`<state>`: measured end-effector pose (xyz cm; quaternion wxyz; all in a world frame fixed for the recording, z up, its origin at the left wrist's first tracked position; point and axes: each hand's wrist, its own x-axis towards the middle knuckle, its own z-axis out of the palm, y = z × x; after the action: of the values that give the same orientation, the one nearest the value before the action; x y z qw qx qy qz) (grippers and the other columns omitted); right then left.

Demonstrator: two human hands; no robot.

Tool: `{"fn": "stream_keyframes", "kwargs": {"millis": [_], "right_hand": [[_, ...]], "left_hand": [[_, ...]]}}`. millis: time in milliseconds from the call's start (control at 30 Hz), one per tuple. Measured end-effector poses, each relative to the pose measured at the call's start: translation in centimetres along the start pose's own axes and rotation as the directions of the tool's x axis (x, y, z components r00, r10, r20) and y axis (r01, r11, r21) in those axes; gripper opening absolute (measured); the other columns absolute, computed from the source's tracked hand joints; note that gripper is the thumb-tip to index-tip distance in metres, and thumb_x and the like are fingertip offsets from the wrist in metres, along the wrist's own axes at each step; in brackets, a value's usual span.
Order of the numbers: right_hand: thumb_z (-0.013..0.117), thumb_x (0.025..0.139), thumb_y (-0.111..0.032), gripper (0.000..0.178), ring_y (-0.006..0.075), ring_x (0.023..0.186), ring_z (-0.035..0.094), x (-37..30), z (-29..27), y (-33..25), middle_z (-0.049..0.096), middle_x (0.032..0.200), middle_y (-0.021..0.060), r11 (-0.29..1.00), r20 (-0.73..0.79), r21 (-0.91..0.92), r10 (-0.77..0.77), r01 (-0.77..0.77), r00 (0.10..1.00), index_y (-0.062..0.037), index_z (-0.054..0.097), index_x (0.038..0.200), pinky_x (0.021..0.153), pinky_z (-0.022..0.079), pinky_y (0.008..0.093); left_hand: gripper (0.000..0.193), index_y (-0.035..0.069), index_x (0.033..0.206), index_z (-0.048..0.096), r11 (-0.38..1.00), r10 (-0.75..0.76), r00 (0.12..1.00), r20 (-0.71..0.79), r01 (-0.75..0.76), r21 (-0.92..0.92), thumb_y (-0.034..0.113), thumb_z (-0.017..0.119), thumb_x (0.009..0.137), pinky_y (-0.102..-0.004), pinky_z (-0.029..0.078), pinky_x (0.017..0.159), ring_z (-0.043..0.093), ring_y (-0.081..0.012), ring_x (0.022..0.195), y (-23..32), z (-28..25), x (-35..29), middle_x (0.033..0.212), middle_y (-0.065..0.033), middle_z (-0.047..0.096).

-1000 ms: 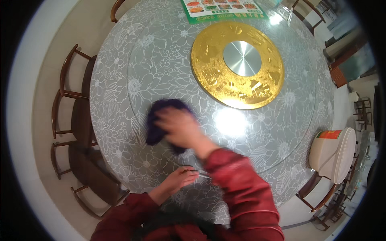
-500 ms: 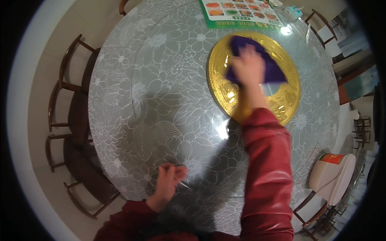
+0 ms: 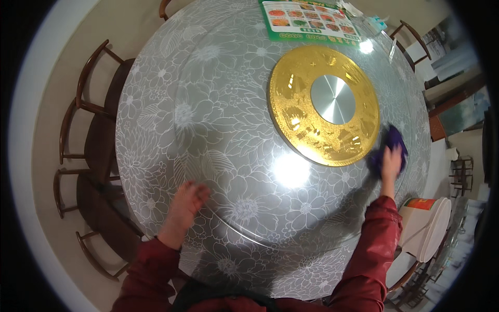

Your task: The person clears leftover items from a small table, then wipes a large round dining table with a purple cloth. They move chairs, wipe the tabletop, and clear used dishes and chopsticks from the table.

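Note:
My right hand (image 3: 392, 162) presses a purple cloth (image 3: 396, 138) against the right side of a round table (image 3: 156, 125) with a grey, white-flowered top. The cloth is bunched under and around the fingers. Just left of it lies a round gold disc (image 3: 291, 119) with a silver centre (image 3: 332, 99). Over the left front of the table is my left hand (image 3: 188, 205), its fingers loosely bent and slightly apart, with nothing in them. Whether it touches the surface I cannot tell.
A green-bordered picture menu sheet (image 3: 312, 22) lies at the far side, near a light blue packet (image 3: 377, 23). Dark wooden chairs (image 3: 96, 143) line the left. A lidded white bucket (image 3: 423, 226) stands at the right, beside the table edge.
My right hand has moved the purple cloth off the gold disc, right and toward me onto the tabletop, uncovering the silver centre. My left hand has shifted left and slightly away from me.

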<state>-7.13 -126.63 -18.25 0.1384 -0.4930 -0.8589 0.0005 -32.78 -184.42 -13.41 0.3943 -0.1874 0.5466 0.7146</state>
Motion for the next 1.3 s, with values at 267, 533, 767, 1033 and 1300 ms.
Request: {"fn": "stream_keyframes", "kwargs": {"millis": [267,533,767,1033,1300], "right_hand": [[0.048,0.084,-0.037,0.05,0.0364,0.117,0.048,1.3,1.1,-23.3,0.045,0.137,0.0153,0.978,-0.011,0.032,-0.207,0.207,0.978,-0.0056,0.058,0.121,0.097,0.04,0.042],[0.059,0.071,-0.019,0.048,0.0326,0.123,0.044,-21.5,-5.0,-41.5,0.047,0.136,0.0094,0.276,-0.106,0.698,-0.872,0.66,0.477,-0.0143,0.059,0.119,0.106,0.03,0.049],[0.05,0.085,-0.021,0.048,0.0336,0.132,0.034,-19.4,-6.7,-7.7,0.033,0.146,0.0153,0.957,0.093,0.13,-0.273,0.26,0.958,-0.0063,0.048,0.131,0.108,0.021,0.0509],[0.052,0.088,-0.029,0.05,0.0435,0.122,0.038,-31.3,-8.1,-8.3,0.034,0.143,0.0226,0.997,0.065,-0.073,0.037,-0.033,0.997,0.0098,0.052,0.118,0.104,0.027,0.0483],[0.059,0.076,-0.027,0.049,0.0359,0.127,0.036,-33.9,-7.0,-32.5,0.041,0.14,0.0104,0.821,0.042,0.478,-0.377,0.313,0.925,-0.01,0.055,0.122,0.106,0.026,0.0506]], "left_hand": [[0.019,0.009,0.113,0.039,0.994,-0.104,0.995,0.008,0.105,-0.031,0.021,0.044,0.099,-0.0359,0.049,0.089,0.059,-0.0212,0.101,-7.7,3.4,-4.2,0.114,-0.0156,0.058],[0.029,0.006,0.123,0.046,0.751,-0.624,0.612,0.486,0.641,0.157,0.017,0.049,0.096,-0.0324,0.042,0.098,0.052,-0.0189,0.117,-14.6,4.9,-9.4,0.123,-0.008,0.055],[0.039,0.006,0.125,0.046,0.875,-0.436,0.867,0.239,0.347,0.339,0.022,0.058,0.092,-0.0322,0.045,0.094,0.055,-0.0194,0.11,-6.5,-2.2,-8.1,0.12,-0.0099,0.056],[0.031,0.005,0.12,0.045,0.996,0.076,0.996,0.04,-0.078,0.048,0.018,0.053,0.093,-0.0338,0.047,0.091,0.057,-0.0217,0.106,-0.6,-5.1,-3.5,0.115,-0.0117,0.057],[0.03,0.004,0.117,0.045,0.966,0.177,0.983,0.045,-0.182,0.181,0.024,0.051,0.095,-0.0378,0.045,0.093,0.052,-0.0269,0.113,2.2,-3.6,1.2,0.12,-0.0163,0.054]]}}
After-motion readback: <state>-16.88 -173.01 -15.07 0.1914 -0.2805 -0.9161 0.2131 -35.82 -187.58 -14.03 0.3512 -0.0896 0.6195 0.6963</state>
